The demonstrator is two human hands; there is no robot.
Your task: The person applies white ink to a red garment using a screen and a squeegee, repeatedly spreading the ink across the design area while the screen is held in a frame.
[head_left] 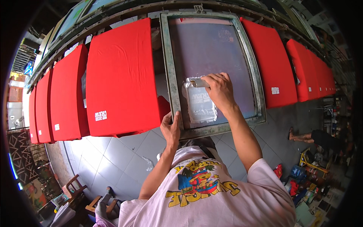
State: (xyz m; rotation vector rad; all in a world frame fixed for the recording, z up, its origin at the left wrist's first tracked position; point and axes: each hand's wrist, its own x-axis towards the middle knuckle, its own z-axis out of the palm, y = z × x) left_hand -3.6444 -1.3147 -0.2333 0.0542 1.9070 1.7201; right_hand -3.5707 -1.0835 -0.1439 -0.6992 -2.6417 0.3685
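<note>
A silk screen in a worn grey-green frame (260, 92) lies in front of me, its mesh bluish purple. My right hand (220, 90) is closed on a small squeegee (199, 82) at the far edge of a patch of white ink (206, 112). Faint lettering shows through that ink, and ragged white smears rim it. My left hand (171, 130) grips the frame at its near left corner, thumb on top; its other fingers are partly hidden. A second, fainter print area (225, 35) shows near the mesh's far right.
Boards covered in red cloth (121, 75) line both sides of the screen, several bearing a small white print (101, 115). A metal rail runs behind them. Grey tiles (124, 159) cover the floor. Another person's legs (302, 137) show at right; someone sits at lower left near a wooden chair (74, 188).
</note>
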